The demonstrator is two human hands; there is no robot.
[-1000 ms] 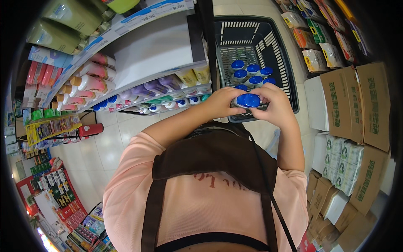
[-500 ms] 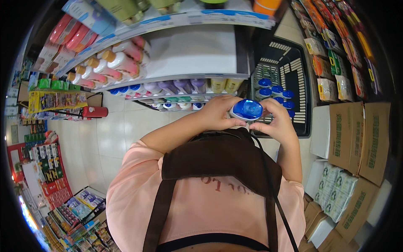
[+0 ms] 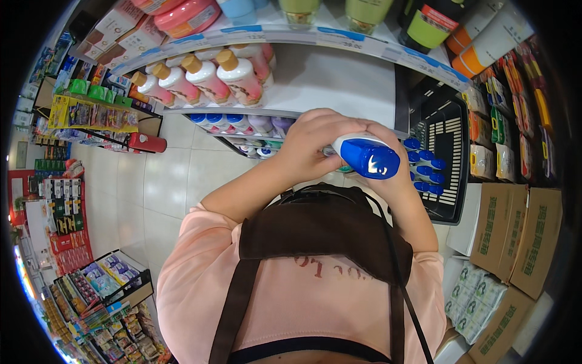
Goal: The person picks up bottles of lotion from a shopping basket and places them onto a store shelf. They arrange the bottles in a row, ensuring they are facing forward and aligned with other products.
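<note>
Held in front of my chest is a white bottle with a big glossy blue cap (image 3: 379,160). It is tilted, with its cap toward the right and its body running back to the left. My left hand (image 3: 316,144) is closed round the body from the left and far side, fingers curled over it. On the right, my right hand (image 3: 395,181) is closed against the cap end, its fingers partly hidden behind the bottle. Right of my hands, a dark plastic basket (image 3: 464,155) holds several similar blue-capped bottles (image 3: 429,173).
A shelf (image 3: 339,82) ahead carries pink-and-white bottles with wooden-look caps (image 3: 233,79) at its left. Lower shelves hold blue-capped and purple bottles (image 3: 260,124). Cardboard boxes (image 3: 506,230) and hanging packets (image 3: 482,161) stand right. A red fire extinguisher (image 3: 147,142) is at left.
The bottle has tipped from nearly upright to leaning rightward, cap toward the right. My hands have closed further round it. The view has shifted, so shelf and basket appear farther right.
</note>
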